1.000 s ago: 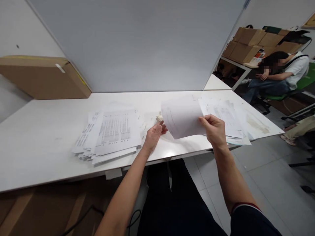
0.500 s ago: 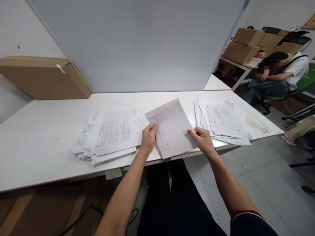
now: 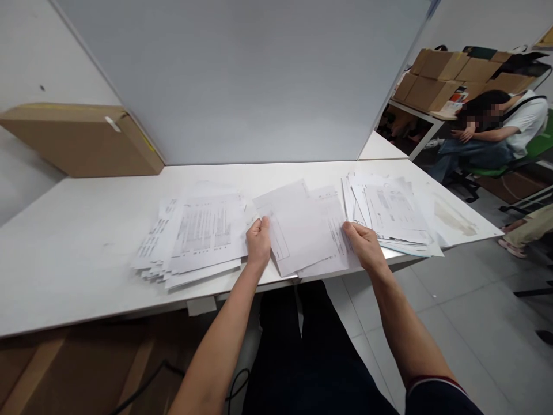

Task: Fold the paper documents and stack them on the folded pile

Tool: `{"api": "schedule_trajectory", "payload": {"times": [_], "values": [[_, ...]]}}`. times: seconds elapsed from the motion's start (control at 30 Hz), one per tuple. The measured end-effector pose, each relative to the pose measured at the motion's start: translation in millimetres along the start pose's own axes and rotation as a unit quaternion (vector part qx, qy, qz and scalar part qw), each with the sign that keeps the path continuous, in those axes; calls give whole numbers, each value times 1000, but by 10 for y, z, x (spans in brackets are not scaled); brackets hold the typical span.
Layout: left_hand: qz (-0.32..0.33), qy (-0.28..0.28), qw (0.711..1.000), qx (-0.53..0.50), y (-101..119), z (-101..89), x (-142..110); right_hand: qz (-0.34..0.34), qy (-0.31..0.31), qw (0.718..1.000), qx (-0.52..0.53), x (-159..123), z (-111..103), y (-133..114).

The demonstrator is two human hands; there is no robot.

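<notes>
My left hand (image 3: 258, 242) pinches the left edge of a white sheet (image 3: 294, 227) lying near the front edge of the white table (image 3: 78, 248). My right hand (image 3: 365, 245) grips the right edge of a second printed sheet (image 3: 334, 230) that slides out from under the first. A fanned stack of printed papers (image 3: 194, 236) lies just left of my left hand. Another stack of papers (image 3: 389, 213) lies just right of my right hand.
A grey partition board (image 3: 242, 80) stands along the back of the table. A brown cardboard box (image 3: 82, 138) leans at the back left. Another person (image 3: 488, 132) sits at the far right near stacked cardboard boxes (image 3: 440, 75). My dark-trousered legs (image 3: 302, 351) are under the table.
The paper curled up in both hands came down flat onto the table. My hands then drew apart, and a second sheet now shows under the first on the right.
</notes>
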State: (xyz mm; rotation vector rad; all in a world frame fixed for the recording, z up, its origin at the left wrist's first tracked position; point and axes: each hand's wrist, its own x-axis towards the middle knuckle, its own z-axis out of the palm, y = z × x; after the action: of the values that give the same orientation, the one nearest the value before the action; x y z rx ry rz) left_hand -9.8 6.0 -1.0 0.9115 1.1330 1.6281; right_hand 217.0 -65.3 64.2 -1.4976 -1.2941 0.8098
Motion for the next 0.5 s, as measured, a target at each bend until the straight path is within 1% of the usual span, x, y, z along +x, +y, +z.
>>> {"api": "schedule_trajectory", "payload": {"times": [0.1,0.13,0.17,0.2,0.23,0.27,0.3,0.33,0.37,0.4,0.43,0.47,0.5], "values": [[2,-3,1000,17,-10,4,2,-1,-56,998,-38,-20,-78,34],[2,-8,1000,24,-11,5,0,-8,-65,996,-64,-26,-105,43],[3,-11,999,30,-11,5,-2,-26,-50,993,-105,-30,-137,46],[5,-12,999,36,-10,4,-4,-58,-7,986,-154,-33,-176,40],[7,-12,999,41,-10,2,-4,-97,61,973,-199,-33,-223,22],[7,-11,999,46,-9,0,-4,-136,138,954,-227,-30,-276,-9],[6,-11,999,50,-9,-2,-3,-167,213,935,-228,-24,-333,-50],[4,-11,999,53,-9,-2,-2,-190,276,921,-198,-15,-388,-98],[-1,-11,998,54,-10,-2,-1,-204,318,914,-144,-1,-434,-145],[-7,-12,998,53,-11,0,0,-209,338,915,-76,16,-465,-185],[-14,-13,999,51,-11,2,-1,-204,334,920,-8,38,-475,-213],[-20,-15,999,47,-12,4,-2,-188,305,933,44,63,-460,-223],[-25,-18,999,42,-12,6,-4,-162,257,950,69,90,-419,-213]]}}
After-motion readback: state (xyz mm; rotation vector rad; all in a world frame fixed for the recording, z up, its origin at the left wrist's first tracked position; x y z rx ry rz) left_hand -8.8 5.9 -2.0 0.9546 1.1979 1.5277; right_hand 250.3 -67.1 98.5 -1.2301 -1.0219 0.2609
